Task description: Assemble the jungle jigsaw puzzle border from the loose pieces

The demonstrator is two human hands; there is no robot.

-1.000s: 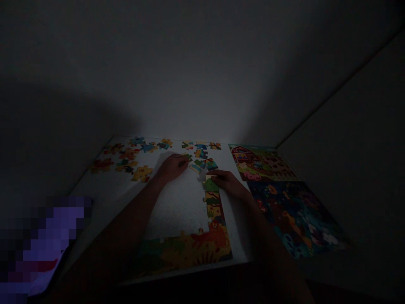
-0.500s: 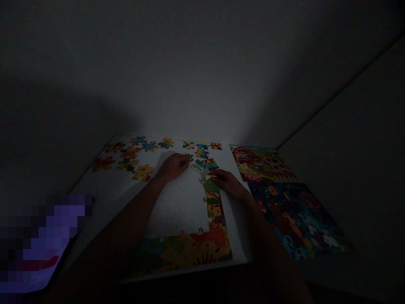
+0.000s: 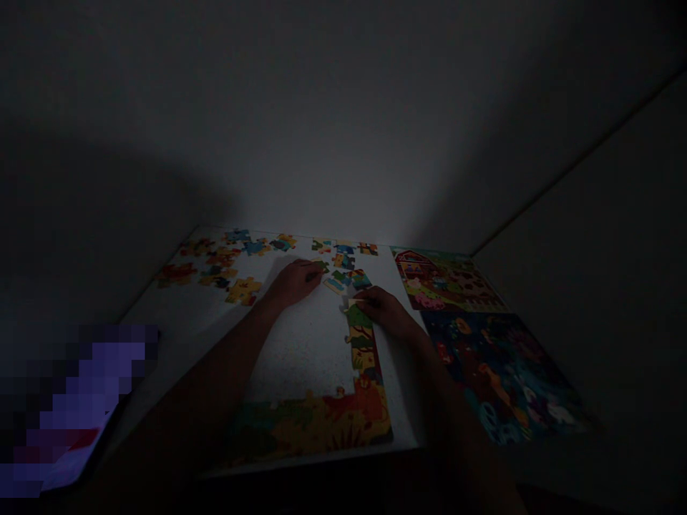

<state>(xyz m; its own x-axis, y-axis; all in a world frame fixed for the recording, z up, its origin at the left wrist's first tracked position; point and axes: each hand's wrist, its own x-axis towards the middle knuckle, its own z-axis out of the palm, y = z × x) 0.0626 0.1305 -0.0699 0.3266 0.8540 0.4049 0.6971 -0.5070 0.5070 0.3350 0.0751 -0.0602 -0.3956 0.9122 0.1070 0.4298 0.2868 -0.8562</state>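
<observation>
My right hand [image 3: 382, 307] pinches a green puzzle piece [image 3: 356, 313] at the top of the joined right-hand column. Below it, the partly joined puzzle [image 3: 311, 425] forms an L along the near and right sides, with a lion at the corner. My left hand [image 3: 298, 282] is closed at the edge of another green puzzle piece [image 3: 323, 266], farther back. Just right of that hand lie a pale-edged blue puzzle piece [image 3: 335, 285] and a colourful one [image 3: 359, 278]. The dim light hides the fingertips in part.
Several loose puzzle pieces [image 3: 244, 290] spread over the back left of the white table [image 3: 300, 350], others [image 3: 344, 247] along the back edge. On the right lie a farm puzzle [image 3: 445, 279] and a dark blue puzzle [image 3: 504, 379]. A blurred lit screen [image 3: 101, 386] stands at left. A wall rises behind.
The green piece under my right hand sits slightly closer against the column. My left hand stays almost where it was. The view has shifted very slightly.
</observation>
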